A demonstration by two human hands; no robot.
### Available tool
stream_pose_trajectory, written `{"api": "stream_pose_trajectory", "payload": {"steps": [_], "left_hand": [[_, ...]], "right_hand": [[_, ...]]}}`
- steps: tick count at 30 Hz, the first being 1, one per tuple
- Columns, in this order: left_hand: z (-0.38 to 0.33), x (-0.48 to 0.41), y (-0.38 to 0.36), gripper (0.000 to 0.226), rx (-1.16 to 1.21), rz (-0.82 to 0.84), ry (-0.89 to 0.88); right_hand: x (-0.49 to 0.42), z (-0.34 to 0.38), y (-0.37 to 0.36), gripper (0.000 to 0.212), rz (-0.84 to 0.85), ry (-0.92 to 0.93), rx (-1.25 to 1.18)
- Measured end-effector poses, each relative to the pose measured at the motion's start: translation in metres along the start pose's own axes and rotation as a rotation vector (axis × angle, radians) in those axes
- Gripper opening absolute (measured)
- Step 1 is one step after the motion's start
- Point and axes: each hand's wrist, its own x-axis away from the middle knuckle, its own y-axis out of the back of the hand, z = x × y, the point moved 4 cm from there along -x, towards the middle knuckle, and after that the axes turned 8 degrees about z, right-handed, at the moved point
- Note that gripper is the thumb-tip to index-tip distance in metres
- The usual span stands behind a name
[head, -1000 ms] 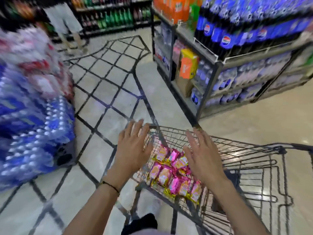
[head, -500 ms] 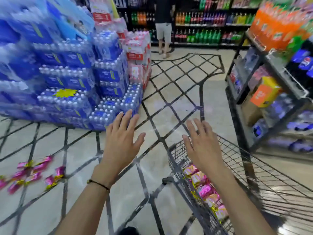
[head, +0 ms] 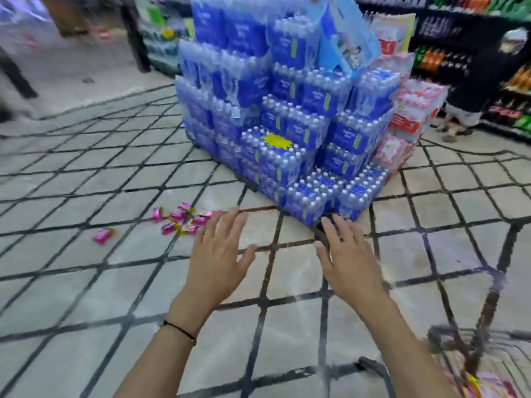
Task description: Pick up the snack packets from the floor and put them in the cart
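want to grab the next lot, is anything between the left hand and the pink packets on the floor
Nothing visible does. The left hand is open and empty, and only bare tiled floor lies between it and the pink snack packets, ahead and to its left. The stacked water packs stand off to the right.

Glossy pink foil snack packets [head: 184,219] on smooth, polished tile floor [head: 86,282] w/ dark grout lines; water-bottle packs [head: 287,116] in shiny clear plastic shrink-wrap; cart [head: 471,357] of dark metal wire.
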Motion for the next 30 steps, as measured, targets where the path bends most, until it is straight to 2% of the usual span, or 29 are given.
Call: {"api": "stream_pose_trajectory", "payload": {"steps": [5,10,18,24,30], "left_hand": [[0.138,0.017,0.028,0.065,-0.03,-0.007,0.212],[0.233,0.025,0.038,0.063,-0.018,-0.02,0.355],[0.337,-0.019,0.011,0.063,-0.013,0.046,0.517],[0.415,-0.099,-0.011,0.061,-0.01,0.119,0.581],[0.496,-0.176,-0.014,0.068,-0.005,0.138,0.625]], "right_hand": [[-0.071,0.133,-0.032,0.056,0.04,0.159,-0.05],[-0.124,0.221,-0.065,0.062,0.128,0.293,-0.041],[-0.239,0.296,-0.123,0.056,0.218,0.403,-0.044],[-0.352,0.351,-0.162,0.049,0.271,0.475,-0.07],[-0.471,0.405,-0.193,0.054,0.33,0.537,-0.026]]}}
